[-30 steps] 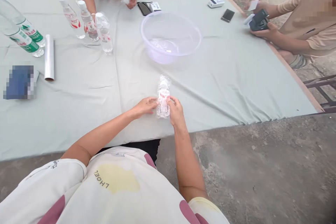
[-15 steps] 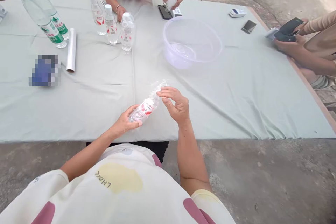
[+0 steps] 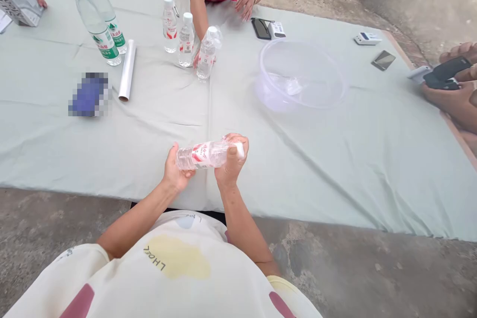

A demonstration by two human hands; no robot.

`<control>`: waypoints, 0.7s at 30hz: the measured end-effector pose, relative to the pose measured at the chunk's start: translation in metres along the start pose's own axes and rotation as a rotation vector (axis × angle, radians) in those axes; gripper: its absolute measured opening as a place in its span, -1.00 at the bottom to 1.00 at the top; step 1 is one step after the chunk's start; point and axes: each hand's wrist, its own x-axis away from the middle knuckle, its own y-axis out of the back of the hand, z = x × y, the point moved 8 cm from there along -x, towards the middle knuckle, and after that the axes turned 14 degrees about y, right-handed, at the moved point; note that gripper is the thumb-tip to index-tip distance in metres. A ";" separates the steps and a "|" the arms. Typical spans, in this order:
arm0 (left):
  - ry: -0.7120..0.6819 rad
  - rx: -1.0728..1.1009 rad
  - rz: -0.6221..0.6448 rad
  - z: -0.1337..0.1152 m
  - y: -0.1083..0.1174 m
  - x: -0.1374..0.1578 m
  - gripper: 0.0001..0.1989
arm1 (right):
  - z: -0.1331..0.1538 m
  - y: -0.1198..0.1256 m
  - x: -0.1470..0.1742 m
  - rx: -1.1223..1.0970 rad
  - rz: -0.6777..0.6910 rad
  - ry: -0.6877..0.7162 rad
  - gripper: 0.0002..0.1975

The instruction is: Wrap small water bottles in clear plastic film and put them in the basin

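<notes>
A small clear water bottle (image 3: 202,154) with a red and white label lies nearly level above the front of the table, its white cap towards the right. Clear plastic film seems to cling around it. My left hand (image 3: 176,171) grips the bottle's base end. My right hand (image 3: 231,161) is wrapped round the cap end, with the thumb on top. Both hands are closed on the same bottle, a little above the cloth.
Across the table a person's hand touches one of several small bottles (image 3: 205,54). A clear basin (image 3: 301,102) with crumpled plastic inside stands right of centre. Left are a film roll (image 3: 127,70) and two green-capped bottles (image 3: 97,30). Another person holds a dark device (image 3: 445,74) at right.
My right hand has closed round the bottle's cap end, and the bottle has turned more level. Across the table, the other person's crumpled plastic is now in the basin. The camera view has shifted.
</notes>
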 end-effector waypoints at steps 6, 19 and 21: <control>0.381 0.223 0.197 0.033 -0.027 -0.034 -0.52 | 0.016 -0.023 -0.036 -0.164 0.250 -0.011 -0.57; 0.434 -0.225 0.649 0.062 -0.030 -0.039 -0.30 | -0.132 -0.029 -0.292 0.086 -0.198 0.113 -0.56; 0.454 -0.239 0.696 0.065 -0.030 -0.036 -0.31 | -0.146 -0.051 -0.316 0.202 -0.122 0.077 -0.55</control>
